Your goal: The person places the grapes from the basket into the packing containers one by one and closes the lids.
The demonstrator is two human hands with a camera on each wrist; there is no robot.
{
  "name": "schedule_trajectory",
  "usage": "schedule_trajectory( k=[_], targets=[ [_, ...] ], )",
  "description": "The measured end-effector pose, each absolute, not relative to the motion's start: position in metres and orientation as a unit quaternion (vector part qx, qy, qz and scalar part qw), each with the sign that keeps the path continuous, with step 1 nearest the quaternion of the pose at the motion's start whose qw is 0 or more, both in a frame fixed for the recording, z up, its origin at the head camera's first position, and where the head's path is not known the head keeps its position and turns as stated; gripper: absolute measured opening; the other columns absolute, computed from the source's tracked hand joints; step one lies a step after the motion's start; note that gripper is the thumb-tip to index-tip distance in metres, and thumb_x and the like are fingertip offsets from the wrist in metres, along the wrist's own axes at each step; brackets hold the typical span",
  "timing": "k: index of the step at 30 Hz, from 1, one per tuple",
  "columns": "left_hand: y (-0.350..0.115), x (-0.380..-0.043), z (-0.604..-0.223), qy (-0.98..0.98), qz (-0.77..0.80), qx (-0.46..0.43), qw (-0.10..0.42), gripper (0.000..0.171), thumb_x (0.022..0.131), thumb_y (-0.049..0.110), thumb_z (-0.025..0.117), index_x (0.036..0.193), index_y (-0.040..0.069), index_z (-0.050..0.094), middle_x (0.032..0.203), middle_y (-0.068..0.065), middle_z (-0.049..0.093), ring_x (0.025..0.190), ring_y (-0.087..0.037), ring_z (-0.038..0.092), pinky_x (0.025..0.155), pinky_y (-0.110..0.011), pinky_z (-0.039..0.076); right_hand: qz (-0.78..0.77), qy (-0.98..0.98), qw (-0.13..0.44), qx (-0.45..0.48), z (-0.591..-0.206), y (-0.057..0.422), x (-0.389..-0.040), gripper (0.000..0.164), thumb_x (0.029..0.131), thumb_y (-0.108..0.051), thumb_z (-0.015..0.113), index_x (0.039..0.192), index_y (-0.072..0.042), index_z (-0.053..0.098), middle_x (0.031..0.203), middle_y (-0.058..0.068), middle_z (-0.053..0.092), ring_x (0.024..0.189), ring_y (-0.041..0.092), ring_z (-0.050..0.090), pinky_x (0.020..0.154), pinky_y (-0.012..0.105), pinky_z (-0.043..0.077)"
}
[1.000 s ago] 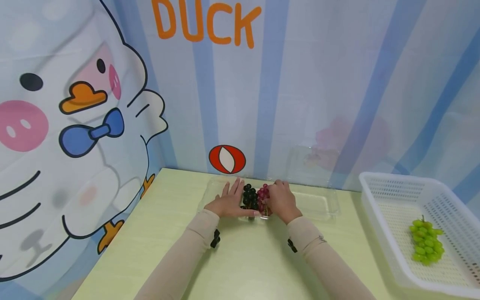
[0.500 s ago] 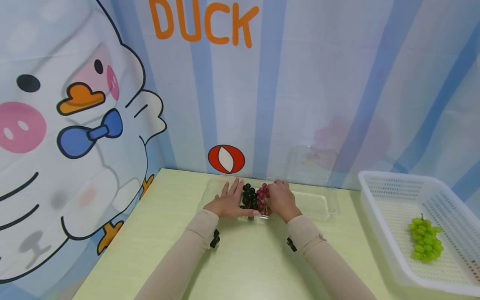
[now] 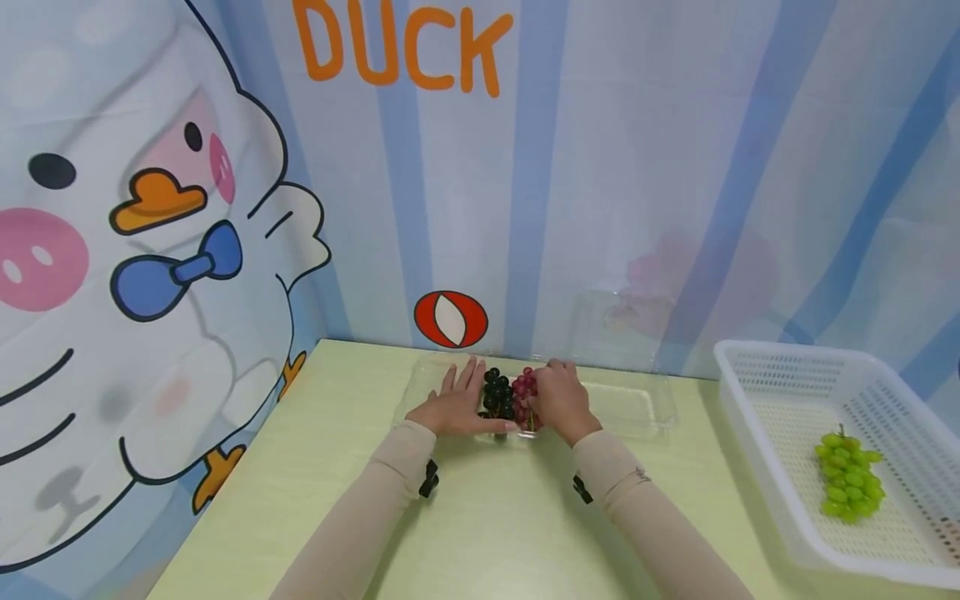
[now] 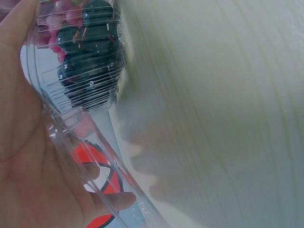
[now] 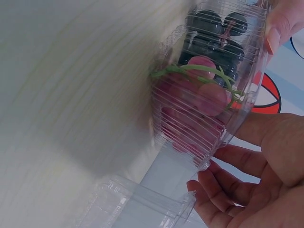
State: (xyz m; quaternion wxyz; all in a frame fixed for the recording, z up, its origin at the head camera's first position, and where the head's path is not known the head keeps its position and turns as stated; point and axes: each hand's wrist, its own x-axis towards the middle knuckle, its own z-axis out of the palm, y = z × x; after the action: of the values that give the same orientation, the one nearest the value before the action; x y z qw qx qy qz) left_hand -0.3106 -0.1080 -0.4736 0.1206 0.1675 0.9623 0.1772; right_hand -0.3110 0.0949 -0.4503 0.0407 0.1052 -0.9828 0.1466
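At the middle of the head view, toward the table's (image 3: 480,517) far edge, we have black grapes (image 3: 498,395) and red grapes (image 3: 522,385) side by side inside a clear plastic box (image 5: 259,71). We'd judge both bunches light, soft-skinned, easily bruised and a bit slippery; best hold is the stem or a loose cupping underneath. We expect the box to be light and flexy, so take it by the rim and don't squeeze the walls. Looks: the black ones glossy and near-black, the red ones pinkish, with a curly green stem (image 5: 175,69) pressed along the ribbed, see-through wall. Left hand (image 3: 453,408): fingers straight and spread, thumb along the near rim. Right hand (image 3: 566,404): fingers bent at the red side; we can't tell whether they pinch fruit or just rim. Lower right, we log green grapes (image 3: 850,475) in a white basket (image 3: 772,500).
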Motion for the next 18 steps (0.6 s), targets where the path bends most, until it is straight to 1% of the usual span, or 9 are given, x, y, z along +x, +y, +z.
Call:
schedule_trajectory(
  k=[5, 11, 18],
  targets=[
    [-0.1078, -0.3094, -0.4729, 0.962, 0.18, 0.168, 0.118, 0.127, 0.077, 0.089, 0.054, 0.165, 0.018, -0.003, 0.172, -0.003, -0.008, 0.156, -0.041, -0.006, 0.112, -0.075, 0.021, 0.157, -0.981, 0.045, 0.104, -0.4505, 0.0952, -0.3097, 0.022, 0.089, -0.019, 0.081, 0.099, -0.001, 0.074, 0.112, 0.017, 0.063, 0.105, 0.033, 0.052, 0.077, 0.047, 0.057],
    [-0.1075, -0.3076, -0.4723, 0.961, 0.186, 0.166, 0.121, 0.126, 0.078, 0.087, 0.056, 0.165, 0.017, -0.001, 0.172, -0.003, -0.008, 0.156, -0.042, -0.006, 0.112, -0.075, 0.021, 0.159, -0.98, 0.053, 0.109, -0.4527, 0.0956, -0.309, 0.021, 0.088, -0.017, 0.081, 0.1, -0.002, 0.074, 0.111, 0.017, 0.063, 0.107, 0.034, 0.052, 0.078, 0.048, 0.058],
    [-0.1064, -0.3097, -0.4729, 0.962, 0.182, 0.166, 0.114, 0.126, 0.078, 0.087, 0.056, 0.165, 0.016, -0.001, 0.172, -0.004, -0.006, 0.156, -0.042, -0.004, 0.111, -0.076, 0.023, 0.155, -0.98, 0.058, 0.108, -0.4539, 0.0968, -0.3107, 0.022, 0.088, -0.018, 0.082, 0.101, -0.002, 0.075, 0.109, 0.017, 0.064, 0.105, 0.034, 0.053, 0.076, 0.047, 0.058]
  ],
)
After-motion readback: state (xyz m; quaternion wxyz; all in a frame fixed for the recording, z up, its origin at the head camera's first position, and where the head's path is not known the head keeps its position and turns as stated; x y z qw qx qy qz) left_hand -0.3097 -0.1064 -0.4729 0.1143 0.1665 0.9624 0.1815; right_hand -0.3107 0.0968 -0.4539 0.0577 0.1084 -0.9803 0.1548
